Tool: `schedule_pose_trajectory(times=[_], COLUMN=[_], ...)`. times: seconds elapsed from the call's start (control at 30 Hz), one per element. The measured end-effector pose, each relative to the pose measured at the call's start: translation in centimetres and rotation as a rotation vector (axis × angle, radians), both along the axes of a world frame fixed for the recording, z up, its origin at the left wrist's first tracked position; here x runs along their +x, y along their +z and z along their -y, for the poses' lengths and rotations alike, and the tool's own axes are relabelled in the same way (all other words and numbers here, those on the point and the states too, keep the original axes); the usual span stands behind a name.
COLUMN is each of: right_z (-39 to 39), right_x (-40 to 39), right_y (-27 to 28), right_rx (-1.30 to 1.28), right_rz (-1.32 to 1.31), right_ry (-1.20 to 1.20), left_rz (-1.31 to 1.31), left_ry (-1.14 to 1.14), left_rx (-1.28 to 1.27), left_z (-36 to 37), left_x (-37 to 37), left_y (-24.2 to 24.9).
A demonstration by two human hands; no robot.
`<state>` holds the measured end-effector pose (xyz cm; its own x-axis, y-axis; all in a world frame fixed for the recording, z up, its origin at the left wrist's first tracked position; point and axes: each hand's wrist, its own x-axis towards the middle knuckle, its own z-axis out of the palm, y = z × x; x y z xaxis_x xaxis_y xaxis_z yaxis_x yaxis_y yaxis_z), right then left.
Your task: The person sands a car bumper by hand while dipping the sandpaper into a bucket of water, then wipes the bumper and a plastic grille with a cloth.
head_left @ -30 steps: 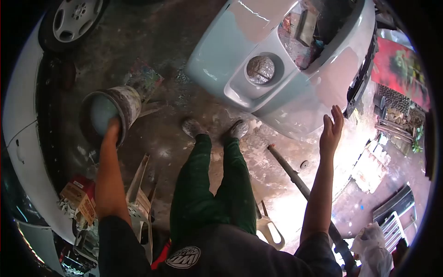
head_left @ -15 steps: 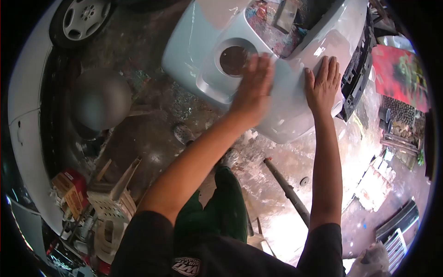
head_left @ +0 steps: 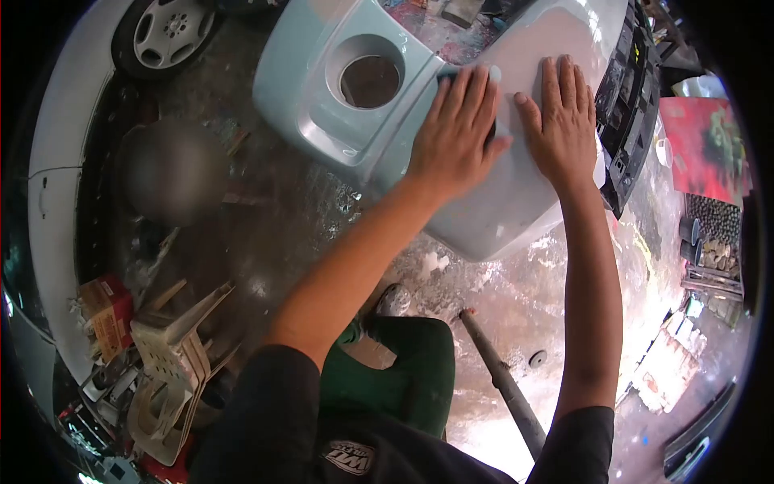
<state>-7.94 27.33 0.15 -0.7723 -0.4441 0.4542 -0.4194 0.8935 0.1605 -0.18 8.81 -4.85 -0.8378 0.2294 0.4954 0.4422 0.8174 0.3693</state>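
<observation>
A car bumper [head_left: 500,206], light blue-grey with duller grey patches, lies in front of me. It has a round fog-lamp opening [head_left: 371,81]. My left hand [head_left: 455,133] presses on its surface right of that opening, fingers stretched over a dark pad [head_left: 445,73] that is mostly hidden beneath the palm. Edges of the pad show at the fingertips and by the thumb. My right hand [head_left: 564,125] rests flat on the bumper close by, fingers extended and thumb apart, with nothing in it.
A black plastic grille part [head_left: 629,121] adjoins the bumper's right side. A pole [head_left: 504,379] stands near my right arm. At the left are a white car [head_left: 60,194], stacked plastic chairs [head_left: 165,355] and a cardboard box [head_left: 106,323]. A red painted panel [head_left: 705,149] is at the right.
My left hand, blurred before beside the round opening, is now farther right and sharp. The right hand stays flat on the bumper, slightly farther up. My view has shifted, and my legs have changed position.
</observation>
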Motion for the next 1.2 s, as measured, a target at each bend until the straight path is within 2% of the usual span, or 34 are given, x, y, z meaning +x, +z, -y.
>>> schedule_pose_trajectory(times=[0.07,0.13,0.23,0.27,0.33,0.37,0.4,0.47,0.5,0.53,0.57,0.63,0.7,0.73,0.8,0.87,0.9,0.93,1.0,1.03,1.1,1.13,1.2], right_z=[0.2,0.3,0.7,0.5,0.5,0.2,0.2,-0.4,-1.0,-0.5,-1.1,-3.2,-5.5,-5.0,-4.1,-4.1,-4.0,-4.1,-4.0,-4.3,-4.1,-4.1,-4.3], right_x=[0.1,0.2,0.7,0.8,0.6,0.5,0.6,0.9,-0.1,0.7,0.1,-2.2,-4.2,-3.3,-3.3,-2.2,-1.5,-1.4,-0.9,-0.9,-1.8,-2.2,-2.4], right_y=[0.1,0.2,-0.1,-0.4,-0.7,-1.1,-1.2,-1.2,-1.6,0.4,3.5,4.9,-0.9,-1.9,-1.5,-0.6,-1.0,-0.6,-0.7,0.3,-0.3,-0.9,-1.5], right_rx=[-0.003,0.003,0.012,0.015,0.019,0.037,0.091,0.206,0.136,-0.04,0.144,0.355,0.416,0.064,0.003,-0.027,0.083,0.103,0.142,0.297,0.047,-0.084,0.0], right_rz=[-0.01,-0.029,-0.061,-0.071,-0.101,-0.122,-0.126,-0.136,-0.106,0.192,0.408,0.378,-0.095,-0.093,-0.028,0.058,-0.092,-0.093,-0.081,0.006,0.048,0.073,0.025], right_ry=[0.002,-0.013,-0.021,-0.03,-0.033,-0.056,-0.05,-0.068,-0.043,-0.028,0.09,0.123,-0.054,-0.036,-0.086,-0.038,0.007,0.004,0.001,0.0,-0.036,-0.053,-0.061], left_rz=[-0.13,0.009,0.024,0.018,-0.003,0.007,0.014,-0.141,-0.192,-0.246,-0.297,-0.293,-0.276,-0.252,-0.248,-0.25,-0.253,-0.256,-0.45,-0.455,-0.461,-0.394,-0.291], left_ry=[0.05,-0.014,-0.046,-0.075,-0.119,-0.158,-0.197,-0.218,-0.217,-0.22,-0.227,-0.321,-0.412,-0.451,-0.487,-0.518,-0.541,-0.563,-0.481,-0.465,-0.427,-0.497,-0.6], left_rx=[-0.021,-0.011,0.065,0.075,0.089,0.006,-0.08,-0.152,-0.159,-0.169,-0.181,-0.234,-0.266,-0.263,-0.292,-0.34,-0.38,-0.418,-0.348,-0.359,-0.377,-0.391,-0.404], left_z=[-0.4,0.4,0.3,0.3,0.6,1.0,1.4,0.5,-0.2,-1.1,-1.9,-1.8,-0.4,0.4,0.9,0.2,-1.2,-2.7,-5.7,-6.1,-6.7,-5.7,-2.7], left_x=[-1.9,2.4,11.7,13.2,14.3,13.5,11.3,5.5,3.4,1.7,1.1,4.6,9.3,11.5,13.7,13.1,11.6,9.5,3.8,3.7,3.6,5.4,11.8], left_y=[-0.1,-2.4,-11.5,-12.5,-12.4,-12.6,-9.4,-4.8,-3.9,-3.0,-2.6,-4.5,-8.7,-10.9,-12.2,-11.0,-7.9,-5.8,-4.2,-4.3,-4.4,-5.6,-10.5])
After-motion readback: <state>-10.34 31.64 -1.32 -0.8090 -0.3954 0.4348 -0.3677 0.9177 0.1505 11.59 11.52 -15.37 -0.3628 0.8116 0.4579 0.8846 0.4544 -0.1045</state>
